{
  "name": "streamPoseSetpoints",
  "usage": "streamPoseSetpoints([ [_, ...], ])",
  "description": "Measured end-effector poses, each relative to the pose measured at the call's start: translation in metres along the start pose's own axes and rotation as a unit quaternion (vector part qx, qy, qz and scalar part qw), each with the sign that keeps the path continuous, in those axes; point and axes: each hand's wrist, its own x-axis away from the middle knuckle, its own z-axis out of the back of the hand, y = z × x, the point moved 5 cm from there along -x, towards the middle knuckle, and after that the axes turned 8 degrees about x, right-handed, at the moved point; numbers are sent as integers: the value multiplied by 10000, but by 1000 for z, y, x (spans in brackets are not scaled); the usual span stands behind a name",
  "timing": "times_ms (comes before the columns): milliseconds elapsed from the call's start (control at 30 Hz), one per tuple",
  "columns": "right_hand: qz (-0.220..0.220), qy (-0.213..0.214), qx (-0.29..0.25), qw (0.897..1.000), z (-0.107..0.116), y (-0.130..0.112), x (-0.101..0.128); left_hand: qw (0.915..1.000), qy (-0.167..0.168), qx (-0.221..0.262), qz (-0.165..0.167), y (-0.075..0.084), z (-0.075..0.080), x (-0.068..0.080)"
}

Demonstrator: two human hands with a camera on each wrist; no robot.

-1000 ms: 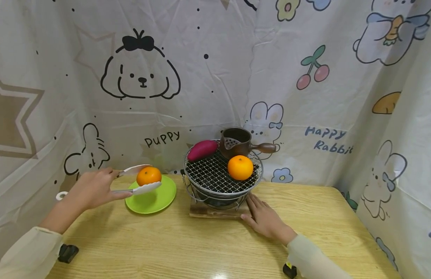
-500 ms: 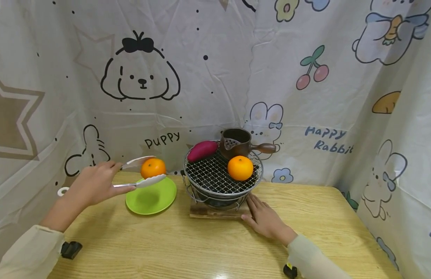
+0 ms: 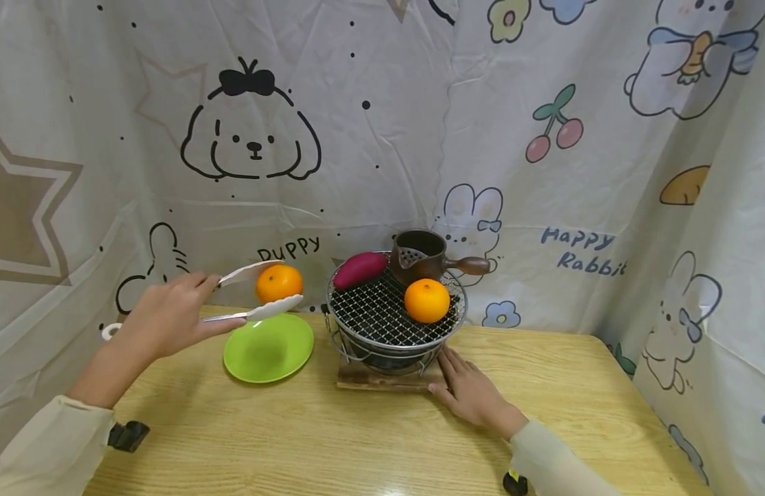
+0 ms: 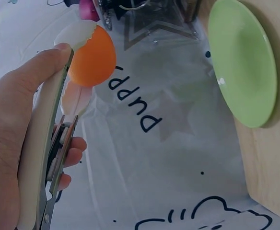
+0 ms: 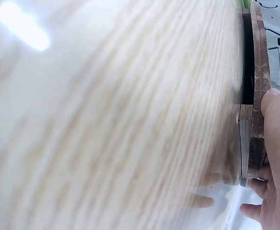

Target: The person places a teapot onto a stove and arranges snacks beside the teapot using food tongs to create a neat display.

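My left hand grips a pair of tongs with pale scalloped tips. Between those tips sits a small orange tangerine, raised above the back of a bare green plate. In the left wrist view the tangerine hangs well apart from the plate. My right hand lies with extended fingers along the right edge of a wooden board, its thumb by the front corner. On that board stands a round tabletop grill with a wire mesh top.
The mesh bears a second orange fruit at the right, a purple sweet potato at the back left and a brown side-handled pot at the back. A printed curtain hangs right behind the table.
My left hand has lifted the tongs and tangerine up from over the plate and a little rightward. The right hand and the grill have stayed put.
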Motion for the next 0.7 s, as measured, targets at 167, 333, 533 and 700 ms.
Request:
streamPoseSetpoints([
  [167, 10, -11, 21, 10000, 0, 0, 0, 9993, 319, 111, -150, 6, 6, -4],
  [333, 4, -31, 6, 10000, 0, -1, 0, 9980, 531, 191, -282, 13, 11, -7],
  [533, 1, -17, -6, 10000, 0, -1, 0, 9976, 559, 244, -329, 22, 13, -14],
  [700, -25, -39, -16, 10000, 0, -1, 0, 9965, 641, 310, -438, 30, 14, -20],
])
